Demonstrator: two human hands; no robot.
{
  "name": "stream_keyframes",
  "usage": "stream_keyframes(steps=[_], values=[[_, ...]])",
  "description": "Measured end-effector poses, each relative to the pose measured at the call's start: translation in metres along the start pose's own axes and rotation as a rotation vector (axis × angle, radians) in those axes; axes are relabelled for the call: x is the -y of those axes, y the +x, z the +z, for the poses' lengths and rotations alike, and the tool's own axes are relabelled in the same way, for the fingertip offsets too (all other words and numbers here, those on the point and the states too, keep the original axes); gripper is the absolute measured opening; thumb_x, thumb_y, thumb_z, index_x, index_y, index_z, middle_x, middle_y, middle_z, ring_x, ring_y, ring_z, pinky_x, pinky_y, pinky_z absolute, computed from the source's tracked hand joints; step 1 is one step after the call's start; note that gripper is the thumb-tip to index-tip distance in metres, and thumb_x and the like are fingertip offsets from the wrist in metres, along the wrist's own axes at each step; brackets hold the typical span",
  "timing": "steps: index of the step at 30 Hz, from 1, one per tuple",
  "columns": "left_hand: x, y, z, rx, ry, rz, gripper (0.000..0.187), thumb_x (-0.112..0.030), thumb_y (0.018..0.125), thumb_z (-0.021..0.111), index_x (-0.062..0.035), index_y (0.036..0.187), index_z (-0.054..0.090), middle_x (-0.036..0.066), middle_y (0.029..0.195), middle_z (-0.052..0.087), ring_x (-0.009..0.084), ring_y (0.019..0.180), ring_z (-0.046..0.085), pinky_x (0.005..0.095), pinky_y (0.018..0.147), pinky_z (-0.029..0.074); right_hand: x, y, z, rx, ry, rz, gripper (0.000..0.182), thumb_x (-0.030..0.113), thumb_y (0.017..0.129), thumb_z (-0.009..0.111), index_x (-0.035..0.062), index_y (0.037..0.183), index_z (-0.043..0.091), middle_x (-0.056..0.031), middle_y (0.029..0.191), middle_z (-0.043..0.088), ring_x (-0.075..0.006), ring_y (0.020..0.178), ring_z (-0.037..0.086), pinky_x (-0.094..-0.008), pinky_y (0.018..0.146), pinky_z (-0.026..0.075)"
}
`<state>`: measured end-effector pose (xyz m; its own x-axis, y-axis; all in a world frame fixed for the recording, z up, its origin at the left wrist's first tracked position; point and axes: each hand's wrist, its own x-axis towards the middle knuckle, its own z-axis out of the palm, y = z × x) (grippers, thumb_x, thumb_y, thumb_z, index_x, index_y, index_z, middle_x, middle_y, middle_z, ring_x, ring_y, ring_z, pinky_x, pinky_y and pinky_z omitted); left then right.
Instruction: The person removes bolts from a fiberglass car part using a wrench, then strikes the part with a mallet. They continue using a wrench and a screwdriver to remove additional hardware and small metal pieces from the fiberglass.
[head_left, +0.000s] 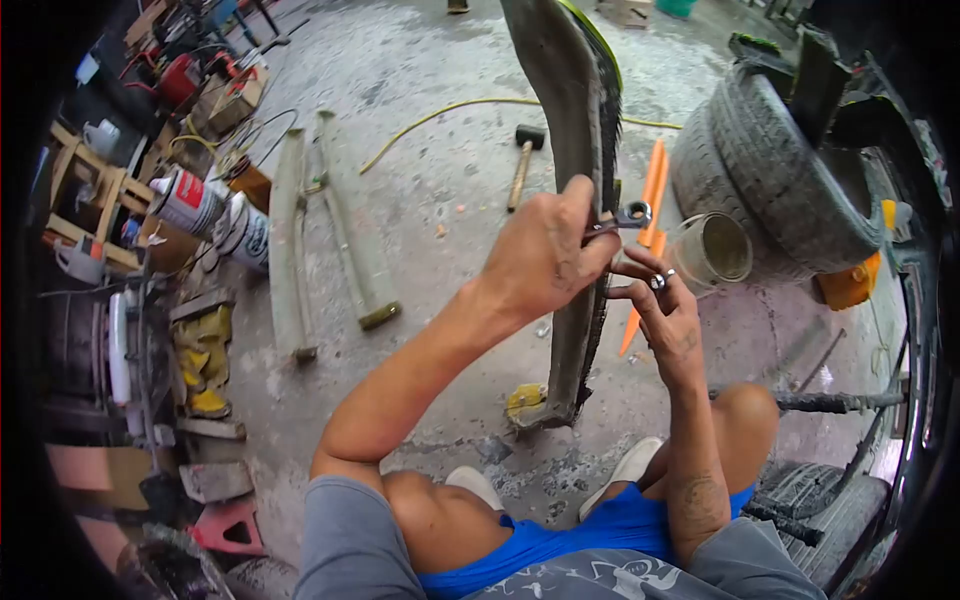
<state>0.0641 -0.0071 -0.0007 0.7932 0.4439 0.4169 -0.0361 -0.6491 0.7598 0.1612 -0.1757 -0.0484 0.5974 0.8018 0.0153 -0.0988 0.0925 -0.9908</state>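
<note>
A long curved grey vehicle panel (pixel 575 130) stands upright before me, with a dark ragged edge and a yellow-green rim at its top. My left hand (pixel 545 250) is closed around a metal wrench (pixel 630 215), whose ring end points right across the panel's edge. Just below, my right hand (pixel 668 315) has its fingers curled, thumb and fingertips right at that edge. A small shiny metal piece (pixel 658 282) shows at those fingers; what they grip is hidden. The panel's lower end is beside a yellow piece (pixel 525 400) on the floor.
A hammer (pixel 521 165) lies beyond the panel. Two long bars (pixel 340 220) lie to the left, near paint cans (pixel 190 200). On the right are orange strips (pixel 652 190), a bucket (pixel 715 250) and stacked tires (pixel 770 170). A yellow hose (pixel 430 115) crosses the floor.
</note>
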Motion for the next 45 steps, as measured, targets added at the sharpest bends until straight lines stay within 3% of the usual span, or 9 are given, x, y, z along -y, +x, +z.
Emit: stream_keyframes(steps=[6, 11, 12, 22, 32, 38, 40, 42, 45], values=[[0.006, -0.056, -0.071, -0.128, 0.099, -0.252, 0.019, -0.014, 0.085, 0.064, 0.0007, 0.082, 0.053, 0.011, 0.056, 0.054, 0.0153, 0.048, 0.051, 0.0332, 0.046, 0.038, -0.085, 0.004, -0.002, 0.218, -0.393, 0.243, 0.046, 0.037, 0.085, 0.073, 0.0005, 0.111, 0.067, -0.0075, 0.097, 0.069, -0.0129, 0.090, 0.062, -0.0288, 0.080, 0.048], [0.041, -0.107, -0.112, -0.348, 0.020, -0.407, 0.021, -0.020, 0.093, 0.061, -0.0032, 0.081, 0.056, 0.000, 0.062, 0.056, 0.0059, 0.050, 0.051, 0.0230, 0.044, 0.037, -0.137, -0.029, 0.036, 0.624, -0.406, 0.465, 0.081, 0.054, 0.073, 0.078, -0.0040, 0.126, 0.057, -0.0221, 0.115, 0.065, -0.0274, 0.108, 0.062, -0.0348, 0.094, 0.047], [0.044, -0.116, -0.119, -0.392, -0.025, -0.449, 0.021, -0.019, 0.093, 0.061, -0.0031, 0.080, 0.055, -0.001, 0.060, 0.053, 0.0054, 0.050, 0.048, 0.0240, 0.044, 0.036, -0.177, -0.037, 0.035, 0.640, -0.584, 0.356, 0.092, 0.058, 0.069, 0.079, -0.0090, 0.127, 0.053, -0.0279, 0.119, 0.062, -0.0339, 0.114, 0.060, -0.0368, 0.096, 0.046], [0.147, -0.228, -0.131, -0.612, -0.475, -0.628, 0.017, -0.022, 0.093, 0.062, -0.0070, 0.089, 0.054, -0.004, 0.066, 0.046, 0.0036, 0.053, 0.041, 0.0191, 0.043, 0.032, -0.162, -0.038, 0.047, 0.550, -1.048, 0.340, 0.084, 0.070, 0.058, 0.078, -0.0055, 0.092, 0.059, -0.0275, 0.087, 0.066, -0.0421, 0.087, 0.065, -0.0451, 0.076, 0.050], [0.253, -0.321, -0.109, -0.940, -0.802, -0.844, 0.015, -0.018, 0.091, 0.062, -0.0136, 0.083, 0.050, -0.004, 0.066, 0.045, 0.0043, 0.045, 0.039, 0.0170, 0.035, 0.026, -0.168, -0.045, 0.107, 0.561, -1.295, 0.331, 0.067, 0.054, 0.066, 0.080, -0.0015, 0.098, 0.061, -0.0239, 0.091, 0.066, -0.0407, 0.093, 0.063, -0.0469, 0.079, 0.050], [0.287, -0.354, -0.132, -0.733, -0.849, -0.876, 0.019, -0.027, 0.095, 0.061, -0.0109, 0.091, 0.052, -0.002, 0.072, 0.046, 0.0053, 0.050, 0.041, 0.0158, 0.034, 0.024, -0.118, -0.097, 0.116, 0.171, -1.065, -0.187, 0.057, 0.053, 0.080, 0.070, -0.0016, 0.093, 0.059, -0.0173, 0.075, 0.063, -0.0375, 0.080, 0.065, -0.0435, 0.070, 0.052], [0.298, -0.359, -0.127, -0.754, -0.765, -0.950, 0.020, -0.028, 0.094, 0.063, -0.0114, 0.092, 0.052, -0.002, 0.072, 0.046, 0.0054, 0.051, 0.041, 0.0161, 0.034, 0.025, -0.102, -0.123, 0.107, 0.422, -0.874, 0.258, 0.053, 0.050, 0.087, 0.064, -0.0023, 0.092, 0.060, -0.0181, 0.075, 0.065, -0.0388, 0.073, 0.065, -0.0441, 0.065, 0.052], [0.299, -0.358, -0.125, -0.760, -0.779, -0.943, 0.019, -0.027, 0.095, 0.062, -0.0116, 0.092, 0.052, -0.002, 0.073, 0.045, 0.0054, 0.051, 0.041, 0.0164, 0.034, 0.024, -0.139, -0.151, 0.099, 0.588, -0.541, 0.859, 0.071, 0.068, 0.086, 0.053, -0.0012, 0.099, 0.063, -0.0131, 0.074, 0.067, -0.0237, 0.061, 0.064, -0.0376, 0.054, 0.048], [0.299, -0.361, -0.123, -0.758, -0.746, -0.943, 0.021, -0.029, 0.095, 0.062, -0.0116, 0.094, 0.052, -0.002, 0.074, 0.046, 0.0054, 0.052, 0.041, 0.0168, 0.034, 0.023, -0.223, -0.187, 0.087, 0.563, -0.284, 1.234, 0.068, 0.066, 0.085, 0.057, 0.0014, 0.106, 0.061, -0.0075, 0.078, 0.066, -0.0123, 0.056, 0.054, -0.0284, 0.046, 0.040]])
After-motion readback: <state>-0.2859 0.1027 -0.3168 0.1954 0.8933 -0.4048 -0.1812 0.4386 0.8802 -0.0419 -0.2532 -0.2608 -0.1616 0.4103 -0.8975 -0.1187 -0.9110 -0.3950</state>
